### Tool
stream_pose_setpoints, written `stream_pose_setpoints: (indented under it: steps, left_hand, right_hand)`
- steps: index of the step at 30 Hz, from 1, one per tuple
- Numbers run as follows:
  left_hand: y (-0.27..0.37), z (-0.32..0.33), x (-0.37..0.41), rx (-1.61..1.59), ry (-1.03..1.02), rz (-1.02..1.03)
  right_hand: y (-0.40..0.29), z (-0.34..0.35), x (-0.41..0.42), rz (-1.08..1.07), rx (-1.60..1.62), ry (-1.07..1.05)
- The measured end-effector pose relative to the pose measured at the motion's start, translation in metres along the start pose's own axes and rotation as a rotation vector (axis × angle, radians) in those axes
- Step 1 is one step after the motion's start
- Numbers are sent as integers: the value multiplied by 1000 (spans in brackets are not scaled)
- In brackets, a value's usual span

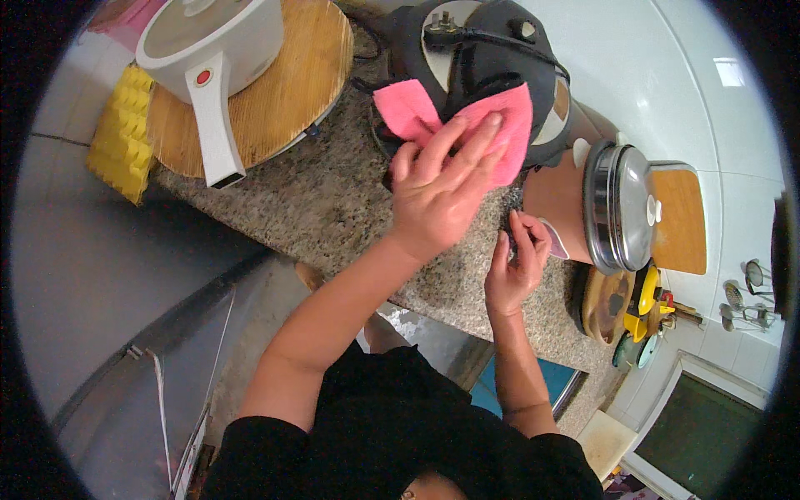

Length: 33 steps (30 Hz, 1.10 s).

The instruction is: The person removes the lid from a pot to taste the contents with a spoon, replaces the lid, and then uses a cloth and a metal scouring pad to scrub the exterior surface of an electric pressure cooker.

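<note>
My left hand (440, 194) presses a pink cloth (503, 134) against the front of a black kitchen appliance (500, 50), fingers spread over the cloth. A plug with its cord (444, 34) rests on top of that appliance. To the right, my right hand (519, 262) is held over the granite counter, beside a pink pot (556, 200) with a steel rim and lid. Its thumb and fingers are apart, curled, with nothing seen between them. The pot's near handle (558, 240) lies just behind its fingertips.
A white pan (250, 50) with a long handle stands on a round wooden board (312, 75) at the upper left, beside a yellow textured sheet (125, 137). Right of the pot are a wooden cutting board (678, 219) and yellow-handled tools (644, 300). The granite counter's edge (250, 234) runs diagonally before me.
</note>
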<state>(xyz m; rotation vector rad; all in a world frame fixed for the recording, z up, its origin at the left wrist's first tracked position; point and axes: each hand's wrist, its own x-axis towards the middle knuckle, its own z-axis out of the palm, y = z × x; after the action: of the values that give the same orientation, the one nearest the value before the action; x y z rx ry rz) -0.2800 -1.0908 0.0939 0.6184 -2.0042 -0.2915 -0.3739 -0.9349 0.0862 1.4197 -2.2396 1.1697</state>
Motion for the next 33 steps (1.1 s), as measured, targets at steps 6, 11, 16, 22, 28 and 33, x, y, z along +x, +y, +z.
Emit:
stream_pose_setpoints:
  steps: [6,11,16,22,28,33]
  left_hand:
    - [-50,0,-45,-68,64,-285]
    - [-31,-24,16,-134,123,-116]
    - [3,-15,51,118,-59,47]
    - [1,-34,-32,-204,-241,-94]
    - [-56,-40,0,-183,65,-246]
    - [-67,-20,11,-357,5,-232]
  right_hand:
    - [-1,-12,4,222,184,49]
    - [-10,-15,46,138,259,143]
    - [-29,-7,97,13,212,147]
    - [11,4,67,170,288,214]
    - [41,-7,112,339,214,203]
    - [56,10,128,260,209,90]
